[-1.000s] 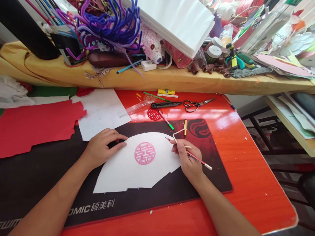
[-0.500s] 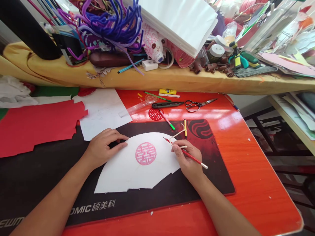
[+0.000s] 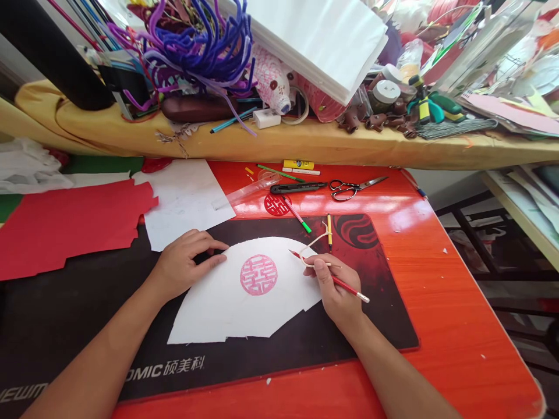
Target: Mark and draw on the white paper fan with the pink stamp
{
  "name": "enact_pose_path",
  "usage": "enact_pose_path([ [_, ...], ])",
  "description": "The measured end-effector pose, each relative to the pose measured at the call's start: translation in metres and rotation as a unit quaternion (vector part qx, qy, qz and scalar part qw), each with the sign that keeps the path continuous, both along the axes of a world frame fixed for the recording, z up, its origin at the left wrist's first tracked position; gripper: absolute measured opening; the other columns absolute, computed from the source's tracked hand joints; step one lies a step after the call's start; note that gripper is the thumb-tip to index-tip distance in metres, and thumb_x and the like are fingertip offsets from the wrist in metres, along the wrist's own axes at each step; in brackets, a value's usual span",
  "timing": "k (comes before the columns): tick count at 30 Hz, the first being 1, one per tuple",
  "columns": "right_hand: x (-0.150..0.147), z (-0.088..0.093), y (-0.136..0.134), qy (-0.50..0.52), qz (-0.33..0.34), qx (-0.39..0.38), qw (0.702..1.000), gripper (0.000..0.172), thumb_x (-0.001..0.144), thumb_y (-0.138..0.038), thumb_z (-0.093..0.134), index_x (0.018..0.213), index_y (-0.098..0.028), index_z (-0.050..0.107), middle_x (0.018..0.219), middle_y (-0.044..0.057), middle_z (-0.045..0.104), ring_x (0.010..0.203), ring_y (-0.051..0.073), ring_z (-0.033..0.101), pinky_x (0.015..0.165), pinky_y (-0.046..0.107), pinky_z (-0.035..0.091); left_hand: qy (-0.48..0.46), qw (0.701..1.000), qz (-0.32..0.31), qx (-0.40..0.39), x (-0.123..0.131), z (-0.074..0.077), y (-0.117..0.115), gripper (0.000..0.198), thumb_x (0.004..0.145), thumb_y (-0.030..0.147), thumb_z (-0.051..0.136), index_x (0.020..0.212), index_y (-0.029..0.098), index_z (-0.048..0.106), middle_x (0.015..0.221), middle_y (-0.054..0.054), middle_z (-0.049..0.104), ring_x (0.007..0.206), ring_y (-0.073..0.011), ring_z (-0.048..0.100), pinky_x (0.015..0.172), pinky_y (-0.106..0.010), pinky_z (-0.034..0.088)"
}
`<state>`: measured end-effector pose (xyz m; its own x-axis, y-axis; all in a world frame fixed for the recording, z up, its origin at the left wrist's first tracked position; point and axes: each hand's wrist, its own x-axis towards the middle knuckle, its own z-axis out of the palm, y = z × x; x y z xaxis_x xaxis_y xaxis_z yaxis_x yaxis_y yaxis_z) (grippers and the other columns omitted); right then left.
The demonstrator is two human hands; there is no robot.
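A fan-shaped white paper (image 3: 227, 308) with a round pink pattern (image 3: 258, 274) lies on the black desk mat (image 3: 78, 314). My left hand (image 3: 181, 269) presses its fingers flat on the paper's upper left edge. At the paper's right edge my right hand (image 3: 334, 286) is closed on a red pencil (image 3: 349, 288) whose tip points left over the sheet. A thin bent cream stick (image 3: 315, 247) also sits at those fingers.
On the red table (image 3: 437, 279) behind lie scissors (image 3: 351, 187), a black utility knife (image 3: 297, 187), a green-tipped pen (image 3: 299, 217), a clear ruler (image 3: 248, 189), a white sheet (image 3: 183, 201) and red paper (image 3: 65, 224). A cluttered yellow shelf (image 3: 305, 142) runs across the back.
My right hand shifted slightly left with the pencil, then settled. The left hand stays pressed on the paper. The view drifted a little.
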<state>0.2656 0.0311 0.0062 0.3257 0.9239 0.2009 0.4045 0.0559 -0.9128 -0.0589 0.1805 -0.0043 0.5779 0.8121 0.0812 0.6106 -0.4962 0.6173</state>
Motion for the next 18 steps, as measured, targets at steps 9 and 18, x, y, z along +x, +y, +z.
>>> enact_pose_path([
  [9, -0.0028, 0.0005, 0.0033, -0.033, 0.044, 0.031, 0.998, 0.032, 0.113, -0.045, 0.062, 0.102, -0.026, 0.086, 0.082, 0.007, 0.083, 0.076, 0.024, 0.079, 0.076, 0.038, 0.062, -0.002, 1.000, 0.007, -0.005, -0.0007, -0.0015, -0.0008, 0.035, 0.103, 0.059, 0.065, 0.107, 0.031, 0.085, 0.091, -0.003, 0.075, 0.094, -0.0247, 0.066, 0.084, -0.037, 0.051],
  [18, -0.0044, -0.0013, 0.0070, -0.089, 0.079, 0.086, 0.989, 0.020, 0.112, -0.025, 0.064, 0.106, -0.024, 0.083, 0.089, 0.005, 0.084, 0.079, 0.021, 0.079, 0.075, 0.035, 0.060, -0.020, 1.000, 0.002, 0.007, -0.0025, -0.0062, -0.0001, 0.032, 0.104, 0.056, 0.067, 0.107, 0.030, 0.086, 0.091, -0.002, 0.074, 0.092, -0.0230, 0.066, 0.082, -0.036, 0.051],
])
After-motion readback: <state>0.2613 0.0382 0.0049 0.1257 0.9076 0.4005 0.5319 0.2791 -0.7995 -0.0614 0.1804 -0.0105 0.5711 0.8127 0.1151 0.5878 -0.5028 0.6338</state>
